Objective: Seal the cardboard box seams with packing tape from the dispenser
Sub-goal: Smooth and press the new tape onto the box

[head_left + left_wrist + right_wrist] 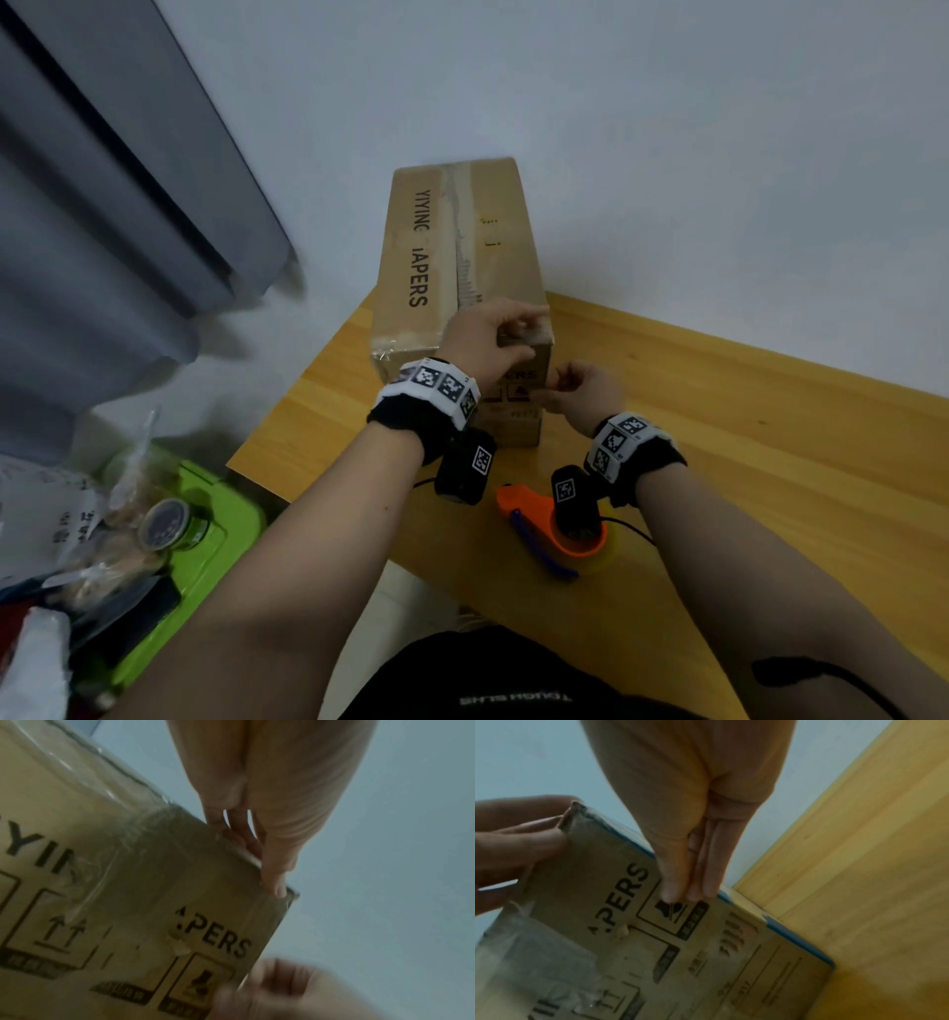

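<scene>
A tall cardboard box (452, 246) printed "PAPERS" stands on the wooden table (719, 437), with clear tape (144, 825) wrinkled over its near top edge. My left hand (529, 334) grips the box's near top right corner, fingers over the top and thumb on the front face (257, 860). My right hand (554, 390) pinches the front right vertical edge lower down, with the thumb on the printed face (687, 894). The orange tape dispenser (529, 506) lies on the table below my right wrist, held by neither hand.
The table's left edge runs close to the box. A green bin (215, 545) piled with bags and a round tin (167, 524) sits at the lower left. A grey curtain (102, 205) hangs on the left, and a white wall stands behind.
</scene>
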